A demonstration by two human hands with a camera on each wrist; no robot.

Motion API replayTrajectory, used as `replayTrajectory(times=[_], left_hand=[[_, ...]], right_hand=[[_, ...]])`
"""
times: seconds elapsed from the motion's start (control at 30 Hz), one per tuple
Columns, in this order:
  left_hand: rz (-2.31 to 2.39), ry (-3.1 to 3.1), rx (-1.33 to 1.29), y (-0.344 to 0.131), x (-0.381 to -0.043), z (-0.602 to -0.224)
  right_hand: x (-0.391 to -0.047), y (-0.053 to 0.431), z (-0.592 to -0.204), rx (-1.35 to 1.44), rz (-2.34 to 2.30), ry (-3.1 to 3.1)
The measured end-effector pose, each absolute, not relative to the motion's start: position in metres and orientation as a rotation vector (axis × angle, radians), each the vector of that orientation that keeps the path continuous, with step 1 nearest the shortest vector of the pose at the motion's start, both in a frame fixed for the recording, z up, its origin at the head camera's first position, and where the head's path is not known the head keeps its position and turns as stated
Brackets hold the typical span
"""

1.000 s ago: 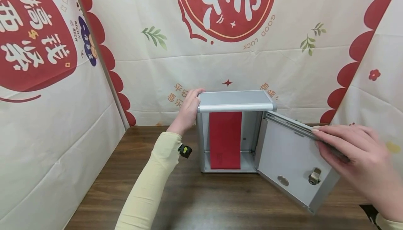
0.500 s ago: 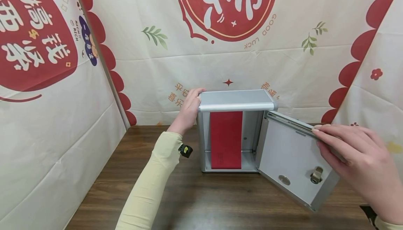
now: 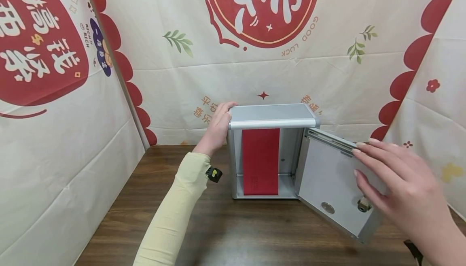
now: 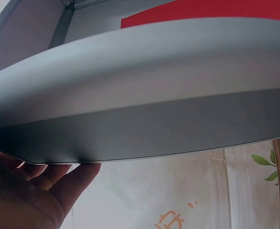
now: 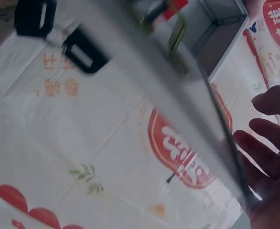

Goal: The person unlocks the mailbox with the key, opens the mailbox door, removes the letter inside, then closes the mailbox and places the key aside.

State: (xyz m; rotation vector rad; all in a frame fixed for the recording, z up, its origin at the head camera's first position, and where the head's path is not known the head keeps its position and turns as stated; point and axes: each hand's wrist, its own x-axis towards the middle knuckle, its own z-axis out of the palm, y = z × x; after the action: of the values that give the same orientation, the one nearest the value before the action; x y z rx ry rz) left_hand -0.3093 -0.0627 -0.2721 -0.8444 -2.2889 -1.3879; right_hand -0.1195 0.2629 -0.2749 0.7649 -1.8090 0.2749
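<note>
A silver-grey metal box (image 3: 273, 114) stands upright on the table with its front door (image 3: 329, 177) swung out to the right. Inside leans a tall red paper piece (image 3: 260, 160) with faint print near its bottom. My left hand (image 3: 215, 130) holds the box's upper left corner; in the left wrist view its fingers (image 4: 75, 186) reach around the edge. At the door's top edge, the straight fingertips of my right hand (image 3: 404, 181) touch, thumb held apart. A lock (image 3: 363, 204) sits low on the door's inner face, partly behind that hand.
Black-headed keys (image 5: 85, 52) hang by the door in the right wrist view. The brown wooden table (image 3: 255, 233) extends in front of the box. Printed cloth (image 3: 218, 75) with red scallops hangs close behind and at both sides.
My right hand has loosened from the door's top edge, its thumb coming off and its fingers straightening. It has shifted slightly left. The left hand and box have stayed put.
</note>
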Motion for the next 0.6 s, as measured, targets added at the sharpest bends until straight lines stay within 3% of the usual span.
replayTrajectory(times=[0.23, 0.6], left_hand=[[-1.377, -2.296, -0.843, -0.064, -0.309, -0.272], [-1.382, -2.295, -0.852, -0.064, -0.310, -0.273]], right_hand=[[-0.119, 0.229, -0.278, 0.935, 0.379, -1.743], [-0.117, 0.196, -0.301, 0.970, 0.472, -1.930]])
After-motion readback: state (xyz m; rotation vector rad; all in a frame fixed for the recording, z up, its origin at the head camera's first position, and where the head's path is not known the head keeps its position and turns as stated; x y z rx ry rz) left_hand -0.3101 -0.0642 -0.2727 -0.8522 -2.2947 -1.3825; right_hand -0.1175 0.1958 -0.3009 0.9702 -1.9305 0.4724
